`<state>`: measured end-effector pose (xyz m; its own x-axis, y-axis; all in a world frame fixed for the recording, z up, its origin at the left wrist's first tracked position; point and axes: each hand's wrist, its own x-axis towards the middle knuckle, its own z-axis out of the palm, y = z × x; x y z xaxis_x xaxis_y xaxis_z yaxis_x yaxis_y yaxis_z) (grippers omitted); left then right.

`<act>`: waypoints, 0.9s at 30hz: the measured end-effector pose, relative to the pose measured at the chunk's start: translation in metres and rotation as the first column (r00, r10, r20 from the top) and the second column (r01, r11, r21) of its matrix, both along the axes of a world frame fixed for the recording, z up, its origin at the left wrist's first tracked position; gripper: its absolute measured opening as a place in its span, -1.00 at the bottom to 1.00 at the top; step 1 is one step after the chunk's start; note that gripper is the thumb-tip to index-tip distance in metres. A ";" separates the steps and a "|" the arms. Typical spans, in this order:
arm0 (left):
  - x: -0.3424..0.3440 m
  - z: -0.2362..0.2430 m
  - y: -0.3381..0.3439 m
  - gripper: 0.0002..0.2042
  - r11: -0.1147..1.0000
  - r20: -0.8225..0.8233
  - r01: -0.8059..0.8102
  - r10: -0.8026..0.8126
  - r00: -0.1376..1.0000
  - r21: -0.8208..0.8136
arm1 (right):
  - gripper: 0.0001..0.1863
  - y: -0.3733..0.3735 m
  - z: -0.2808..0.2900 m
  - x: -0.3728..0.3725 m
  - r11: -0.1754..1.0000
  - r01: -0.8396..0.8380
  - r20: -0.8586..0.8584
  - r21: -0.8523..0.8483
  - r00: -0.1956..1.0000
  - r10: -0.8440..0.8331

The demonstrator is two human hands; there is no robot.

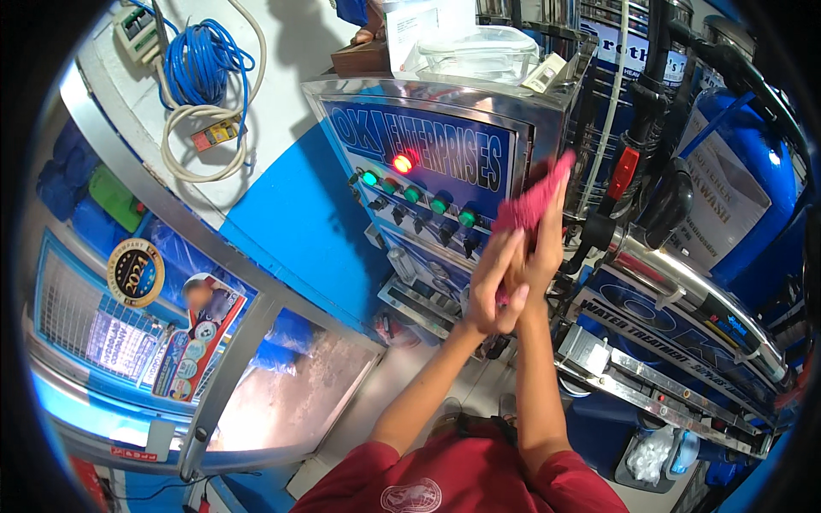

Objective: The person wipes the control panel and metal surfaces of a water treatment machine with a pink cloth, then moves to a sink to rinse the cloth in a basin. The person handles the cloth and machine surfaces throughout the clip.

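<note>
A folded pink cloth (532, 203) is pressed between my two palms, in front of the right side of a metal control cabinet (428, 90). My left hand (493, 286) lies against it from the left, fingers pointing up and away. From the other side my right hand (546, 248) closes on the same cloth, its fingers stretched along it. The palms hide part of the cloth; a small pink bit shows low between them. Behind the hands, the cabinet's blue panel (359, 141) carries a lit red lamp (402, 162), several green lamps (412, 195) and a row of black switches (446, 233).
A clear plastic container (479, 56) sits on the cabinet top. Steel pipes (684, 274) and a blue tank (740, 184) crowd the right. Coiled blue cable (201, 64) hangs on the left wall, above a metal-framed glass door (235, 368). Tiled floor (410, 376) lies below.
</note>
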<state>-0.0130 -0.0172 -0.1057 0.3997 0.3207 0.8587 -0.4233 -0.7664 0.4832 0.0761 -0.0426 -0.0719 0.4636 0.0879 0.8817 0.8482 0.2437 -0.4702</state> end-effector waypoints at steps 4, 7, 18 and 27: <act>0.024 0.059 0.016 -0.35 0.991 0.082 -0.077 0.068 0.994 0.107 | -0.21 0.007 0.061 0.018 1.000 -0.010 0.072 -0.007 0.997 0.011; 0.034 0.068 0.020 -0.33 0.978 0.058 -0.140 0.133 0.989 0.153 | -0.24 0.013 0.076 0.027 0.995 -0.057 0.142 0.086 0.989 0.044; 0.016 -0.020 0.002 -0.42 0.957 -0.021 -0.290 0.290 0.957 0.019 | -0.27 0.005 -0.016 0.006 0.987 -0.129 -0.013 0.094 0.991 0.131; 0.030 0.063 0.014 -0.30 0.910 -0.041 -0.363 0.378 0.925 0.200 | -0.26 0.018 0.074 0.032 0.965 -0.230 0.049 0.128 0.973 0.226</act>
